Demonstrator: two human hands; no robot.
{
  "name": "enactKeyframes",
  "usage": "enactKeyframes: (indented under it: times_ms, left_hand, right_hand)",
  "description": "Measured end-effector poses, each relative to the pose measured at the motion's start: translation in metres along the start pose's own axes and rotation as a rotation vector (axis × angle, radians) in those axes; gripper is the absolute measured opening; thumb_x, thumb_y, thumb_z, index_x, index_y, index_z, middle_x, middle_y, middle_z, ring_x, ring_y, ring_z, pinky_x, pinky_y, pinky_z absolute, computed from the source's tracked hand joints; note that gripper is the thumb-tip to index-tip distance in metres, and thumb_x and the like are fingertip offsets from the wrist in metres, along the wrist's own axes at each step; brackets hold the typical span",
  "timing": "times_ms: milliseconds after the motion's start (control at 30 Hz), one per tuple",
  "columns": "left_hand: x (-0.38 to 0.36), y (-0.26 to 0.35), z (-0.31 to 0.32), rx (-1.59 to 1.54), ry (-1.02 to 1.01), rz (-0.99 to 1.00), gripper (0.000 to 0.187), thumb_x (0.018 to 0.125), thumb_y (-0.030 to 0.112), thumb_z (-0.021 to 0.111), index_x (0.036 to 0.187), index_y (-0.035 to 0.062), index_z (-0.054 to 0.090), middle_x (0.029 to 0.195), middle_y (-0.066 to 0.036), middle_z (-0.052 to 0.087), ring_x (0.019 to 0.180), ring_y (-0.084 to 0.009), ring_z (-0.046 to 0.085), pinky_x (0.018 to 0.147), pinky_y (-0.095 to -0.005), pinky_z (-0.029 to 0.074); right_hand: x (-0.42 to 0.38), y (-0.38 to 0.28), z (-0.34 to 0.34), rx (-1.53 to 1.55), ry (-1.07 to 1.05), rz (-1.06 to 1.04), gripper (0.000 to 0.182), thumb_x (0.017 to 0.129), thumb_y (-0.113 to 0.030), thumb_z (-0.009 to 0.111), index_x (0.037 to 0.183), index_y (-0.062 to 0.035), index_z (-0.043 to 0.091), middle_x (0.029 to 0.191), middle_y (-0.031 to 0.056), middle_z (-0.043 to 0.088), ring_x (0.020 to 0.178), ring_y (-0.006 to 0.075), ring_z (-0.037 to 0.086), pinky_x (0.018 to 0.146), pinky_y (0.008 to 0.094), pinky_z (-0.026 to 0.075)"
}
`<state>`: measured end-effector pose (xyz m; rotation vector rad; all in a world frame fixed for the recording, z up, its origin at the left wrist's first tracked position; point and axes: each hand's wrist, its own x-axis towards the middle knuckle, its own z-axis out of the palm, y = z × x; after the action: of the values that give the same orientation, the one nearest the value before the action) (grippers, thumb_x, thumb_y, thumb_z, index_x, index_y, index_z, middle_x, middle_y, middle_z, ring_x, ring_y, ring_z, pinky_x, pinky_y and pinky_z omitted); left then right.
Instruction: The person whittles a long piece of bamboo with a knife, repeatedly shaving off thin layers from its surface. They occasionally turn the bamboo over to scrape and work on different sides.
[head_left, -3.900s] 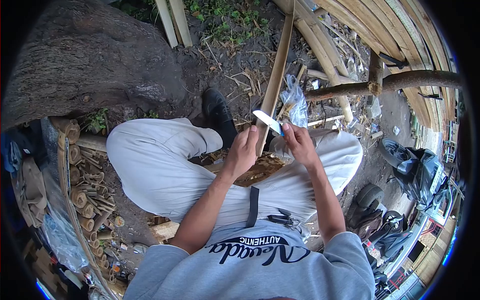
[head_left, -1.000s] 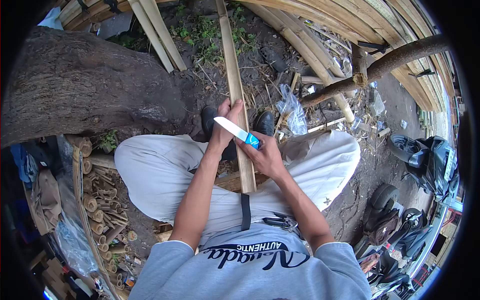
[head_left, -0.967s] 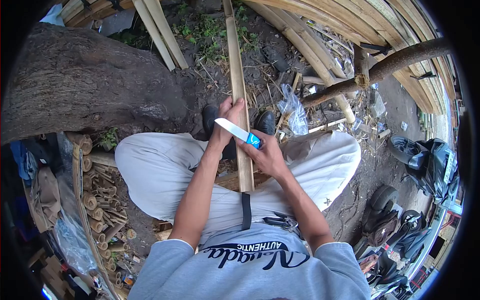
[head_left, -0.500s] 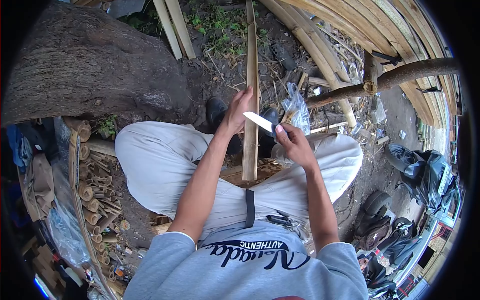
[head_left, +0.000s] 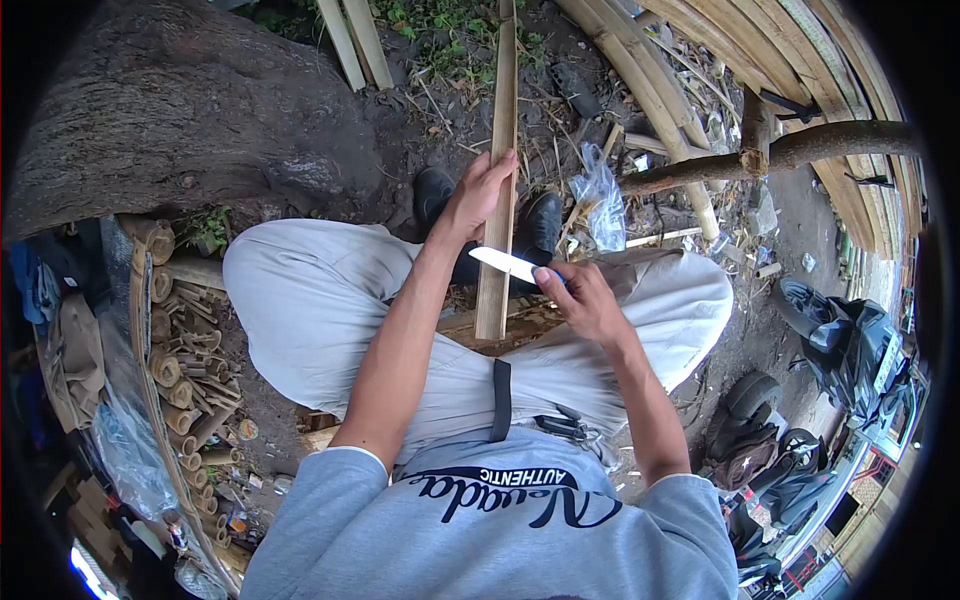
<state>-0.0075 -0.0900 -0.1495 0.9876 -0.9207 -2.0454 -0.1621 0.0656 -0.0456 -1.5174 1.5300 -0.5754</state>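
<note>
A long split bamboo strip (head_left: 493, 300) runs from between my knees away across the ground. My left hand (head_left: 480, 198) is closed around it partway along, with the thumb at its right edge. In my right hand (head_left: 588, 300) is a knife (head_left: 503, 263), gripped by its handle, which my fingers mostly cover. The pale blade points left and lies across the strip, between my left hand and the strip's near end. Below that end my grey trousers and a black belt strap (head_left: 502, 400) show.
A thick tree trunk (head_left: 180, 120) lies at upper left. Cut bamboo pieces (head_left: 175, 375) are stacked at left. A clear plastic bag (head_left: 602, 205) and a branch (head_left: 780, 155) are on the right, near long bamboo strips (head_left: 800, 50). A motorbike (head_left: 850, 335) stands at far right.
The knife has moved down along the strip toward its near end, its blade now across the strip. The strip's near end sits slightly higher in view; my left hand keeps its hold.
</note>
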Motion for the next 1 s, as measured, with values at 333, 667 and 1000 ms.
enactKeyframes:
  times_ms: [333, 667, 1000]
  left_hand:
    - [-0.005, 0.004, 0.007, -0.031, -0.044, -0.045, 0.023, 0.105, 0.035, 0.059, 0.104, 0.0124, 0.057, 0.077, 0.004, 0.052, 0.055, -0.0070, 0.049, 0.048, -0.0236, 0.041]
    - [-0.004, 0.001, -0.002, -0.068, -0.005, -0.095, 0.023, 0.104, 0.036, 0.060, 0.100, 0.0130, 0.060, 0.077, 0.004, 0.056, 0.056, -0.0084, 0.054, 0.048, -0.0248, 0.044]
    - [0.001, 0.018, -0.008, -0.099, -0.006, -0.130, 0.027, 0.103, 0.041, 0.061, 0.103, 0.0137, 0.056, 0.077, 0.004, 0.051, 0.056, -0.0073, 0.051, 0.045, -0.0251, 0.039]
  right_hand:
    - [0.005, -0.002, -0.005, 0.159, -0.143, 0.108, 0.050, 0.106, -0.039, 0.057, 0.080, 0.0035, 0.057, 0.058, 0.0092, 0.038, 0.055, 0.0175, 0.034, 0.052, 0.0379, 0.033]
    - [-0.001, -0.006, -0.007, 0.136, -0.266, 0.105, 0.052, 0.106, -0.041, 0.058, 0.077, 0.0026, 0.058, 0.057, 0.0068, 0.036, 0.055, 0.0154, 0.036, 0.052, 0.0384, 0.033]
    - [-0.023, 0.029, -0.026, 0.451, -0.029, 0.237, 0.052, 0.106, -0.043, 0.057, 0.077, 0.0002, 0.060, 0.066, -0.0036, 0.050, 0.067, 0.0073, 0.043, 0.059, 0.0285, 0.036]
